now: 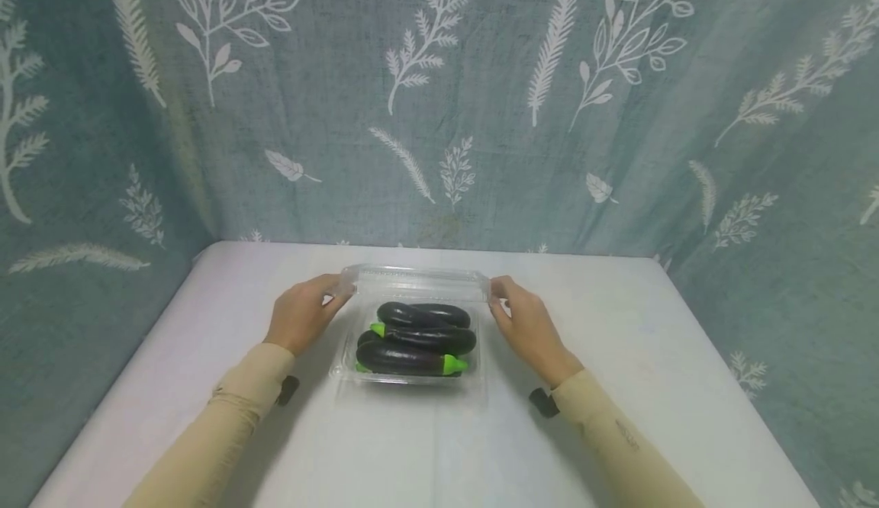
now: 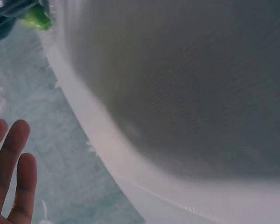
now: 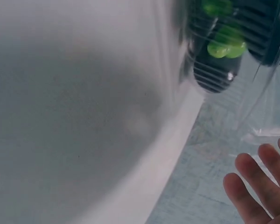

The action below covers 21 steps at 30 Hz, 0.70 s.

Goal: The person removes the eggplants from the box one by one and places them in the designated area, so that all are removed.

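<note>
A clear plastic clamshell box (image 1: 339,371) sits on the white table, filled with several dark purple eggplants (image 1: 412,357) that have bright green stem ends. Its raised lid (image 1: 419,285) stands up along the far side. My left hand (image 1: 300,311) pinches the lid's left end between thumb and fingers. At the opposite end, my right hand (image 1: 532,329) pinches the lid's right corner. In the left wrist view, the outer fingers (image 2: 26,184) stretch away from the plastic. The right wrist view shows eggplants (image 3: 214,70) through the ribbed box wall, with outer fingers (image 3: 252,186) spread nearby.
The white-covered table (image 1: 618,386) extends around the box on all sides. Behind it and at both sides hangs a grey-green curtain (image 1: 439,149) with white leaf patterns. A dark wrist camera (image 1: 545,402) is strapped under the right forearm, another (image 1: 288,390) under the left.
</note>
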### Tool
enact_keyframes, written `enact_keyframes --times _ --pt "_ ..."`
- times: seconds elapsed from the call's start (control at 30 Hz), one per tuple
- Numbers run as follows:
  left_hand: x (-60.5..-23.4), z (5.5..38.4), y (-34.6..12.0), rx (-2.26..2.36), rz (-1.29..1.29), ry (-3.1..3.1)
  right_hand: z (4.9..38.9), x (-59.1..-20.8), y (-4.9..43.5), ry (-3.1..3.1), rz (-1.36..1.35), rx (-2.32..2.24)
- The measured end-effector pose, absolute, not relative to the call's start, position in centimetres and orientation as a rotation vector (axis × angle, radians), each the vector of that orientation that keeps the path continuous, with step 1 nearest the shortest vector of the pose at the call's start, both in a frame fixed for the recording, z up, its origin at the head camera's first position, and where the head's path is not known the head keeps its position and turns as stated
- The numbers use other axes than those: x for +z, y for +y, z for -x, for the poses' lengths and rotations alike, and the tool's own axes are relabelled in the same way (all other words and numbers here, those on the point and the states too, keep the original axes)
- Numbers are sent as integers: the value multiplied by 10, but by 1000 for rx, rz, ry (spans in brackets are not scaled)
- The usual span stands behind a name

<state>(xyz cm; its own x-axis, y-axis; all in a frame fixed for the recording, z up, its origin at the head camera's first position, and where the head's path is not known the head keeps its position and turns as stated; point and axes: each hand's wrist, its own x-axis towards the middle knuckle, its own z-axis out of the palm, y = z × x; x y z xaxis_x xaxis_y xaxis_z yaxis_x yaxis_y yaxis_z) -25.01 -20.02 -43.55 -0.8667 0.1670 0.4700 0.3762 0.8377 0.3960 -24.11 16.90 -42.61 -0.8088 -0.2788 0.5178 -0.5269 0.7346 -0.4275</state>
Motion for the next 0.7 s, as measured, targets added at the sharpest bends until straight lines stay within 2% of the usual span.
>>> enact_keyframes --times 0.7 --pt "-435 279 -191 -933 302 -2567 276 -433 157 -2621 -416 1118"
